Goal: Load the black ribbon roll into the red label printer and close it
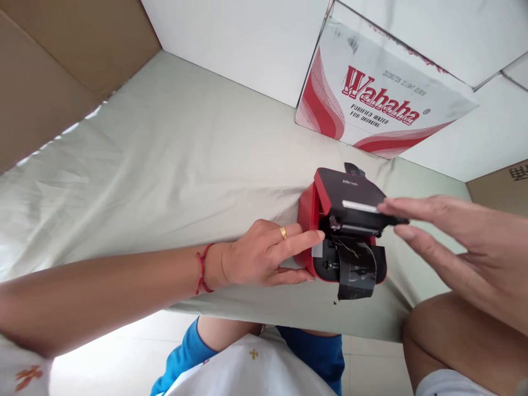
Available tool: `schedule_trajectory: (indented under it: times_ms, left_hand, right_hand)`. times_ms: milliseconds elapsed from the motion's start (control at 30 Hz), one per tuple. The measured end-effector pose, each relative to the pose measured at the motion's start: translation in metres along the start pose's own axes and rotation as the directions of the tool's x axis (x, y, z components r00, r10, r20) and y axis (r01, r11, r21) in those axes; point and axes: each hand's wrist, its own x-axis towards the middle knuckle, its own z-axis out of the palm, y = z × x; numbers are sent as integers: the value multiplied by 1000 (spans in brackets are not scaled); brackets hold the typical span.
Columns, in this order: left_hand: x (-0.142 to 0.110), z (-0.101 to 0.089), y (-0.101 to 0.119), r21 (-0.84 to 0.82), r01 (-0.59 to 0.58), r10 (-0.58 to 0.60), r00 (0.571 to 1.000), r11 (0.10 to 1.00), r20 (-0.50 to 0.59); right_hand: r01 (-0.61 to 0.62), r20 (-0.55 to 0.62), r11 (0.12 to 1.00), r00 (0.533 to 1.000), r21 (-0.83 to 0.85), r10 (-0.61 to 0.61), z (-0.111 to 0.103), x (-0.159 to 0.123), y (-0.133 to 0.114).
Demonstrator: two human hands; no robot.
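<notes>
A small red and black device [325,198] with a lifted black lid sits near the front edge of a cloth-covered table [173,165]. A strip of black film or tape [357,272] hangs out of its open front. My left hand [264,253], with a gold ring and a red string at the wrist, rests against the device's left side, fingers stretched along it. My right hand [437,231] reaches in from the right with fingers extended, the fingertips touching the edge of the raised lid. Neither hand wraps around anything.
A white and red "Wahaha" water carton [371,93] stands behind the device at the back right. Brown cardboard [53,60] fills the upper left. A second brown box [507,184] shows at the right edge. My knees and blue shorts [317,352] show below the table.
</notes>
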Motion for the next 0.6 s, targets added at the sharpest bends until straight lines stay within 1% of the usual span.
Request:
schedule_trajectory:
  times_ms: [67,133,233,300,400,600]
  left_hand:
    - [1,-1,1,32,15,-15,1000,999,10]
    - [1,-3,2,51,38,-41,998,998,56]
    - [2,-6,3,23,55,-57,988,998,144]
    - [1,-6,3,-25,65,-59,984,998,168]
    - [0,-6,3,-89,82,-67,985,993,159]
    - [0,-4,3,-78,71,-62,992,994,113]
  right_hand:
    - [76,146,996,986,36,-81,0,-6,-1]
    - [118,223,992,967,41,-124,3,-8,-4]
    - [160,212,987,966,-29,-151,6,-5,-8]
    - [212,192,976,961,-53,-198,5,-3,-10]
    - [266,180,963,950,-44,-254,5,2,-11]
    - [259,185,965,951,-33,-249,8,12,-12]
